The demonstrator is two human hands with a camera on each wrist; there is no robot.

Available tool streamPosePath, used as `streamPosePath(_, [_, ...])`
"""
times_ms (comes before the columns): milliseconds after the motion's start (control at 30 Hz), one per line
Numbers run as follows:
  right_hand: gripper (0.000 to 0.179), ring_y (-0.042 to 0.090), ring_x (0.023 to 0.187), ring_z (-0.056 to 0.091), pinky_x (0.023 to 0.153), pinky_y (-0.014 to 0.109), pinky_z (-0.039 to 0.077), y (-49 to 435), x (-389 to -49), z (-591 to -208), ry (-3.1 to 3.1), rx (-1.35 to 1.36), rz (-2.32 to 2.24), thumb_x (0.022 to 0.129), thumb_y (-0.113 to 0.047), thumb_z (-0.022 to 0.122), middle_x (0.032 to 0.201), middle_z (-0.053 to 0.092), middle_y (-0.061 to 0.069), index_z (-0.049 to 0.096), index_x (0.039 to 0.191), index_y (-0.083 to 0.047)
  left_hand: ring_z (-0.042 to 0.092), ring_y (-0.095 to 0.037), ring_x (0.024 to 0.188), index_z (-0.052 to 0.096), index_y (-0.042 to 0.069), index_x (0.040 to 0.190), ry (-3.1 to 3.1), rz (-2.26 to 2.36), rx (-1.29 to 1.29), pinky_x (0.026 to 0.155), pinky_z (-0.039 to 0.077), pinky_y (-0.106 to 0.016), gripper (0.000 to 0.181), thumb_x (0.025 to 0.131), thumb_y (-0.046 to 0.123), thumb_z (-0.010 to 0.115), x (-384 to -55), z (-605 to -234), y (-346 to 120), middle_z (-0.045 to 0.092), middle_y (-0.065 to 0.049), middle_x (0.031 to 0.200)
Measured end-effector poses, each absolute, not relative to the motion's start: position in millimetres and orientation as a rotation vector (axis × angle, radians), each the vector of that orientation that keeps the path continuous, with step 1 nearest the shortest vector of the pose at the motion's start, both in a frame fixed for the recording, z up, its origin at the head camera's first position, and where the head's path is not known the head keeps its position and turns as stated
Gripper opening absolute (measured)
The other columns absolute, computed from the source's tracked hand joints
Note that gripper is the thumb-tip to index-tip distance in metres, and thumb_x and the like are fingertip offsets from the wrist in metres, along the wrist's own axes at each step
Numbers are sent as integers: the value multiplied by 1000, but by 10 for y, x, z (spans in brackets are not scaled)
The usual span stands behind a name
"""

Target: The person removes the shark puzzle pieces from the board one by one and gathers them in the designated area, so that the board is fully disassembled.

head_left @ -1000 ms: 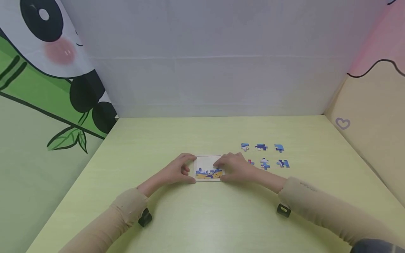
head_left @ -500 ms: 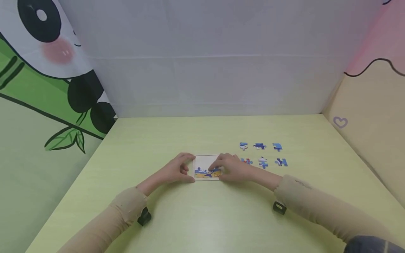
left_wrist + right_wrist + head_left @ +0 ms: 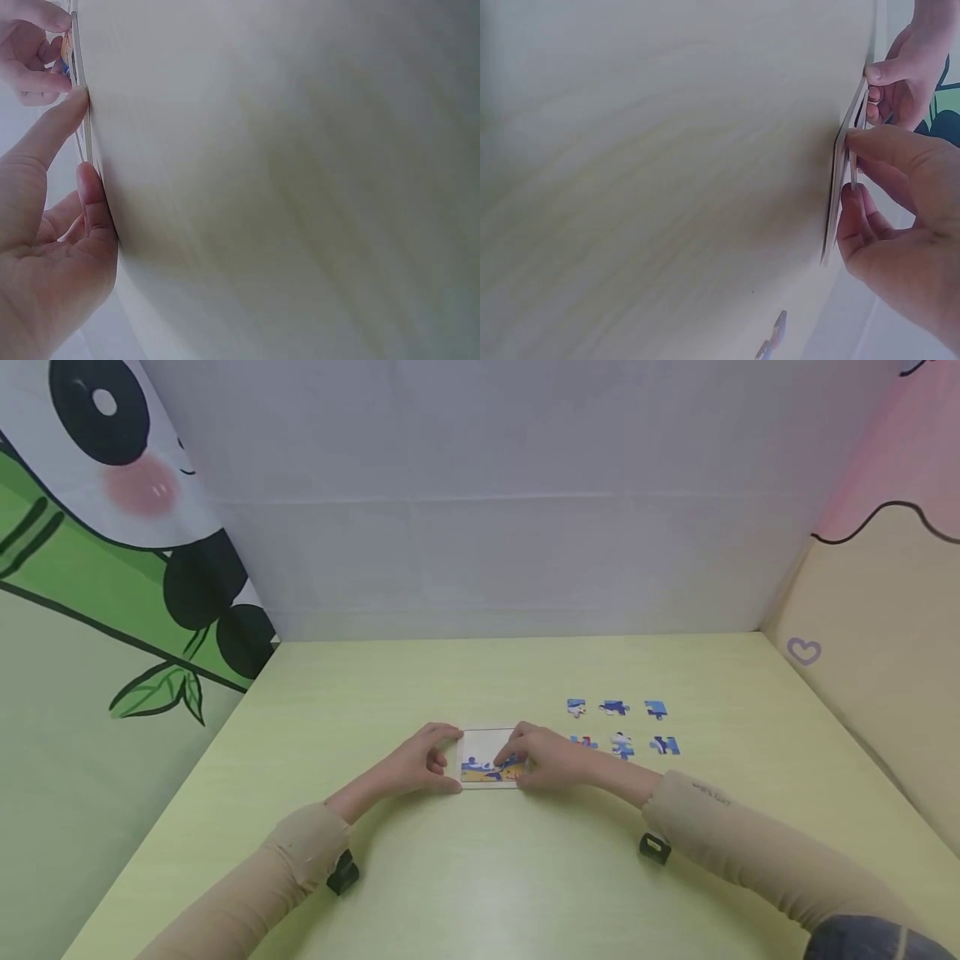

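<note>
A small white-bordered puzzle tray [image 3: 489, 787] lies mid-table, with blue and orange picture pieces [image 3: 477, 770] along its near half and a bare white far half. My left hand [image 3: 422, 763] holds the tray's left side, index finger at the far corner and thumb at the near one. Over the tray's right part, my right hand [image 3: 553, 757] pinches a thin puzzle piece [image 3: 853, 169], seen edge-on between thumb and fingers in the right wrist view. An orange and blue patch [image 3: 67, 56] shows between its fingers in the left wrist view. The right fingers hide part of the tray.
Several loose blue puzzle pieces lie in two rows right of the tray, among them a far-right piece [image 3: 656, 709] and a near-right piece [image 3: 664, 745]. A white wall [image 3: 487, 560] rises behind the pale yellow table [image 3: 480, 877], with cartoon-printed panels at both sides.
My right fingertips have shifted slightly left and toward the near edge, over the picture pieces. The left hand keeps its place at the tray's left side.
</note>
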State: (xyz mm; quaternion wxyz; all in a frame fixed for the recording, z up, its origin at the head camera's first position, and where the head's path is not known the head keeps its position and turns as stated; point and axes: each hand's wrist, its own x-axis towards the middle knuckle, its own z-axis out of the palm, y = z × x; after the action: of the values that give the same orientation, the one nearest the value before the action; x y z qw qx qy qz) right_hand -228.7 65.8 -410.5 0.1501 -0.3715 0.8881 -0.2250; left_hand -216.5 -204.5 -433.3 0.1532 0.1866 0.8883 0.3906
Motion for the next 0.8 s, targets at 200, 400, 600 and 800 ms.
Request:
streamPosePath(200, [38, 16, 99, 58, 88, 30, 50, 642, -2334, -4102, 2522, -1111, -628, 82, -5, 72, 116, 63, 6, 72, 119, -13, 55, -16, 92, 44, 10, 147, 2552, 1109, 531, 78, 51, -21, 85, 74, 18, 87, -2171, -4336, -2043, 41, -12, 146])
streamPosePath(400, [37, 15, 100, 61, 84, 25, 50, 653, -2330, -4117, 2524, -1151, -641, 81, -4, 71, 119, 65, 5, 73, 117, -13, 54, -16, 93, 44, 9, 147, 2546, 1114, 539, 79, 51, -22, 85, 74, 18, 87, -2166, -4339, -2047, 40, -13, 148])
streamPosePath(600, [32, 13, 100, 60, 79, 21, 48, 664, -2305, -4101, 2503, -1167, -674, 83, -5, 70, 120, 65, 3, 74, 113, -16, 54, -16, 93, 43, 9, 147, 2546, 1112, 534, 79, 51, -21, 85, 75, 18, 87, -2166, -4342, -2047, 40, -11, 148])
streamPosePath(800, [30, 13, 97, 59, 75, 19, 48, 673, -2309, -4115, 2495, -1188, -701, 82, -3, 69, 117, 66, 2, 75, 108, -17, 54, -16, 94, 43, 10, 147, 2549, 1106, 525, 79, 51, -22, 85, 75, 18, 87, -2161, -4338, -2049, 40, -11, 149])
